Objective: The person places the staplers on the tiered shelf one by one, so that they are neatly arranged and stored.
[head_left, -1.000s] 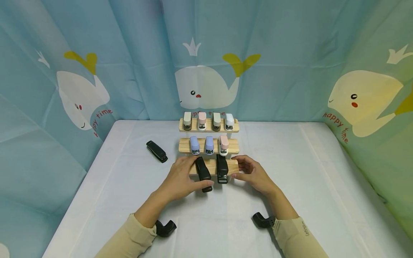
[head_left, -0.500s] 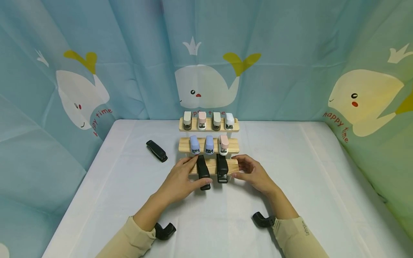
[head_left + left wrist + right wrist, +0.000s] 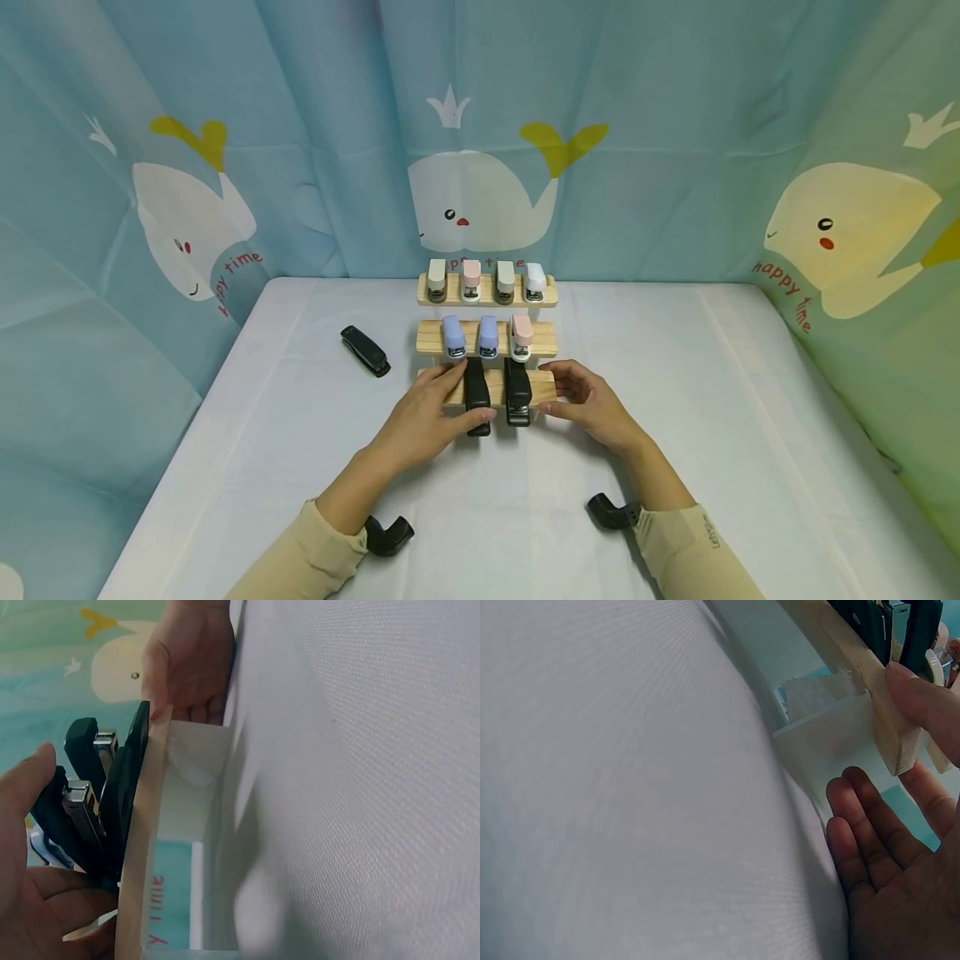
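Observation:
A black stapler [image 3: 477, 385] lies lengthwise across the bottom tier of a wooden step rack [image 3: 496, 388], its near end jutting past the front edge. My left hand [image 3: 420, 421] grips it, thumb at the near end and fingers along its left side; the left wrist view shows the thumb [image 3: 34, 780] against the stapler's end. Just right of it on the same tier rests a second black stapler [image 3: 517, 385]. My right hand [image 3: 592, 408] holds the tier's right end between thumb and index finger, the other fingers below the board [image 3: 896, 739] by its white support.
Two blue mini staplers [image 3: 488, 335] and a pink one [image 3: 521, 333] occupy the middle tier. Several pale mini staplers [image 3: 505, 282] line the top tier. Another black stapler [image 3: 365, 351] lies on the white table left of the rack. A whale-print curtain [image 3: 315, 200] hangs behind.
My left hand has turned the left black stapler from slanted to nearly straight and pushed it slightly back and right. The right hand has stayed at the rack's end.

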A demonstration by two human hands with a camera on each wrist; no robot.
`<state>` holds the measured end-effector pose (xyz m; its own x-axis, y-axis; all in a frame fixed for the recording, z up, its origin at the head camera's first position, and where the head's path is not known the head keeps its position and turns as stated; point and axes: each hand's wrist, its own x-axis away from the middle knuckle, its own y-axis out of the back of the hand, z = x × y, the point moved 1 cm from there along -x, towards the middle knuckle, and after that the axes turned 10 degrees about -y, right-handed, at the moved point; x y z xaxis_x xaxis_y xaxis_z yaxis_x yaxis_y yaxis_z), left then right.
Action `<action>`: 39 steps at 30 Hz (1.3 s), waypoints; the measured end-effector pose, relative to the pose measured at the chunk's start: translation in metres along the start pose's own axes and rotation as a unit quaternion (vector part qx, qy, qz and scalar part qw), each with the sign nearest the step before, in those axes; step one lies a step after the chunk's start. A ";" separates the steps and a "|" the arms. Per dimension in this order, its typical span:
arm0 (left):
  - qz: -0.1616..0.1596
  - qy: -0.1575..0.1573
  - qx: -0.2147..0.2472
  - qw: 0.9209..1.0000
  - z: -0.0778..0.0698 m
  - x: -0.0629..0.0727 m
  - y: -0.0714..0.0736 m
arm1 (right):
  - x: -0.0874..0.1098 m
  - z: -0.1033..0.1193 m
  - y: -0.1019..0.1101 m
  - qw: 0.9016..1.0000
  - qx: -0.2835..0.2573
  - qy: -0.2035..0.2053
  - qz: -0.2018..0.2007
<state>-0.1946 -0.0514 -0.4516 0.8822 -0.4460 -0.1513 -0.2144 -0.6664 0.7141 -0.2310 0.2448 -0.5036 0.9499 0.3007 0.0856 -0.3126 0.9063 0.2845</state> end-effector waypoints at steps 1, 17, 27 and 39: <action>0.000 -0.003 -0.001 1.000 0.000 -0.001 0.000 | 0.000 0.000 0.000 1.000 -0.001 0.000 0.000; 0.003 -0.017 -0.011 1.000 -0.003 -0.011 -0.006 | -0.001 0.000 0.000 1.000 -0.011 0.005 0.004; 0.004 -0.015 -0.013 1.000 -0.001 -0.010 -0.006 | 0.000 0.000 0.000 1.000 -0.012 0.006 0.005; 0.004 -0.020 -0.007 1.000 0.002 -0.006 -0.003 | 0.001 0.001 -0.001 1.000 -0.014 -0.001 0.004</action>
<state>-0.1997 -0.0479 -0.4541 0.8626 -0.4753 -0.1731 -0.2153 -0.6547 0.7246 -0.2297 0.2441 -0.5023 0.9472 0.3077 0.0905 -0.3207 0.9119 0.2561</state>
